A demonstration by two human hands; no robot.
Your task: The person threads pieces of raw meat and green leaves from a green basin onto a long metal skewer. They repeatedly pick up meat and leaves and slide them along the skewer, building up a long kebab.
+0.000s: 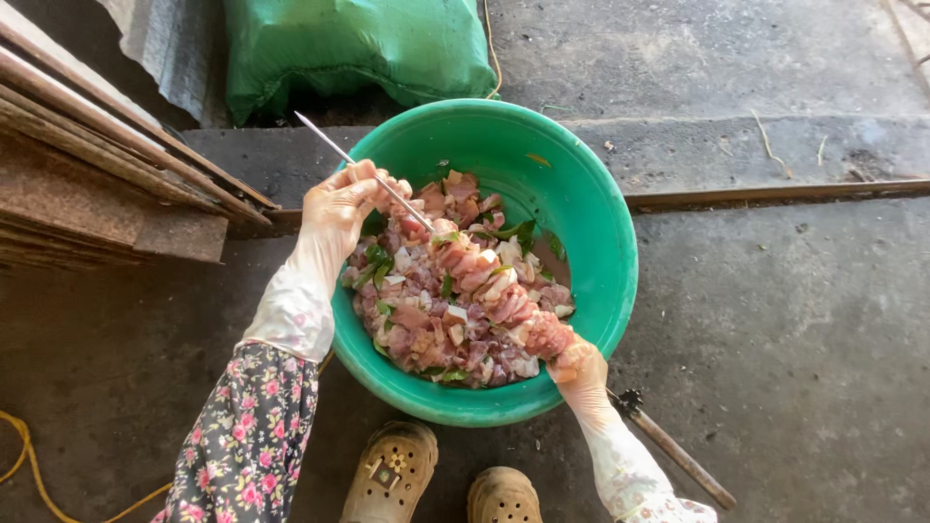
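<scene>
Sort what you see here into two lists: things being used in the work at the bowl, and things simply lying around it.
In use:
left hand, gloved, holding a thin metal skewer
right hand, gloved, on the threaded meat pieces
green bowl of chopped meat and leaves

Lying about:
green sack
wooden planks
yellow cord
dark rod on the concrete floor

A bulging green sack (358, 48) lies on the ground beyond the basin (591, 223).
</scene>
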